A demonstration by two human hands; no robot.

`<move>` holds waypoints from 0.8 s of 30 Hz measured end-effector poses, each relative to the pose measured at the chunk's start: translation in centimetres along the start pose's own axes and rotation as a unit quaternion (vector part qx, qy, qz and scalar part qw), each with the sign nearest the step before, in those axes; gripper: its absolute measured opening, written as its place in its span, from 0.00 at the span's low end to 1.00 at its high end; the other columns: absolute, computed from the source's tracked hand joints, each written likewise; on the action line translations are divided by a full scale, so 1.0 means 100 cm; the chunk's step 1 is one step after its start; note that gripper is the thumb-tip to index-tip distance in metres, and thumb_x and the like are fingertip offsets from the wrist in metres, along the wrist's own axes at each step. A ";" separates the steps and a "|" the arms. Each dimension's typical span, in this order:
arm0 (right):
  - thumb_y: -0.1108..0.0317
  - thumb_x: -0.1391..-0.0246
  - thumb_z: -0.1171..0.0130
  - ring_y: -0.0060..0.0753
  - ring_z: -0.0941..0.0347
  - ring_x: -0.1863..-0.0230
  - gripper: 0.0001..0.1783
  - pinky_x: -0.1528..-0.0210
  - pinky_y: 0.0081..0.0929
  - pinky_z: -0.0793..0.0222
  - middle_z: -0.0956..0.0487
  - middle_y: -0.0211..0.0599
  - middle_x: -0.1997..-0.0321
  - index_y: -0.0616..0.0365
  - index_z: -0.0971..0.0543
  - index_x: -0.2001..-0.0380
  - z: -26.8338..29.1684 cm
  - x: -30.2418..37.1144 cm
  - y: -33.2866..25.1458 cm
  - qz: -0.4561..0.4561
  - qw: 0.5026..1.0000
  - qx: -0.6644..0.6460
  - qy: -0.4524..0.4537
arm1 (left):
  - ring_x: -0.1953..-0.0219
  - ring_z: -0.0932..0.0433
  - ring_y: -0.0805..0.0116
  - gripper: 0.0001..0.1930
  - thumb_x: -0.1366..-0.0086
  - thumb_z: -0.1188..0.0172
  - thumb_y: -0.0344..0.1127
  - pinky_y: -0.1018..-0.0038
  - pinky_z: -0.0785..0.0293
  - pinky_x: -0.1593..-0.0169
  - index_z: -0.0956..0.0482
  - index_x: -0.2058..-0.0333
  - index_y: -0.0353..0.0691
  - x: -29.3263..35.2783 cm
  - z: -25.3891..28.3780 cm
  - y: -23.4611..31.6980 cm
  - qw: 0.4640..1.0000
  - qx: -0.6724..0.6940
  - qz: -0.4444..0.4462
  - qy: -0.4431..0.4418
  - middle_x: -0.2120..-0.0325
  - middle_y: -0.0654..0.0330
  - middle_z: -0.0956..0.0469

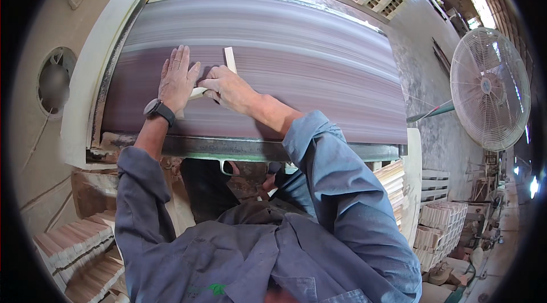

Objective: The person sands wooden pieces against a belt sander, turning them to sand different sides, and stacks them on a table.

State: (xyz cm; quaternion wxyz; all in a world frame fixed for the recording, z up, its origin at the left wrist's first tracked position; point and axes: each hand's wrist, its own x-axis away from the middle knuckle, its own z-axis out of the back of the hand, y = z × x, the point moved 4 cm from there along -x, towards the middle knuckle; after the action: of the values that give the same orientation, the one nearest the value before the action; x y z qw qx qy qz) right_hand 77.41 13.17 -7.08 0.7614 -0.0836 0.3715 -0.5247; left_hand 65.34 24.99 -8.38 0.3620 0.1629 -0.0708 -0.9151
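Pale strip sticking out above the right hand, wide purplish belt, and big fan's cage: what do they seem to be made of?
Pale strip: probably bare wood; creamy, matte, no varnish gloss.
Belt: perhaps abrasive-coated cloth or paper; flat, streaked surface, texture too blurred to confirm.
Fan cage: likely metal wire, pale finish; thin, evenly spaced rings, though plastic coating is possible.

Pale, bare wood shows in three places on the wide grey-purple belt [319,75]. A slim, straight-edged strip [230,60] juts out on the far side of the right hand [231,89], leaning slightly left; a short, gently curved length [198,93] bridges the two hands; a small bit [180,114] peeks out near the left hand [178,81]. Whether they join is hidden.
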 end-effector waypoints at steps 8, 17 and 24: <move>0.70 0.50 0.37 0.44 0.33 0.57 0.09 0.52 0.39 0.34 0.27 0.38 0.63 0.53 0.20 0.62 0.018 0.008 0.012 -0.057 0.998 -0.013 0.013 | 0.27 0.56 0.55 0.35 0.29 0.58 0.55 0.59 0.63 0.28 0.49 0.31 0.40 -0.017 -0.005 0.030 0.995 -0.099 -0.018 -0.015 0.30 0.50 0.51; 0.70 0.47 0.38 0.42 0.33 0.57 0.10 0.52 0.37 0.34 0.28 0.37 0.64 0.56 0.20 0.60 0.046 0.035 0.020 -0.070 0.997 -0.037 -0.019 | 0.27 0.57 0.52 0.34 0.29 0.56 0.54 0.56 0.64 0.28 0.48 0.31 0.42 -0.012 -0.017 0.069 0.994 -0.088 -0.063 -0.001 0.31 0.48 0.51; 0.70 0.48 0.38 0.42 0.33 0.55 0.12 0.51 0.38 0.34 0.27 0.38 0.63 0.58 0.20 0.59 0.082 0.058 0.054 -0.095 0.995 -0.027 0.000 | 0.28 0.55 0.53 0.32 0.29 0.55 0.51 0.57 0.62 0.28 0.47 0.31 0.44 -0.046 -0.039 0.111 0.992 -0.080 -0.099 0.006 0.31 0.49 0.48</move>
State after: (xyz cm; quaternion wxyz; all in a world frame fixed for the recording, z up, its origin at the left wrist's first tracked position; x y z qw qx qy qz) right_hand 87.72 8.33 -6.81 0.7054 -0.1393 0.3758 -0.5846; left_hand 76.98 20.01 -8.13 0.2816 0.1453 0.0218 -0.9482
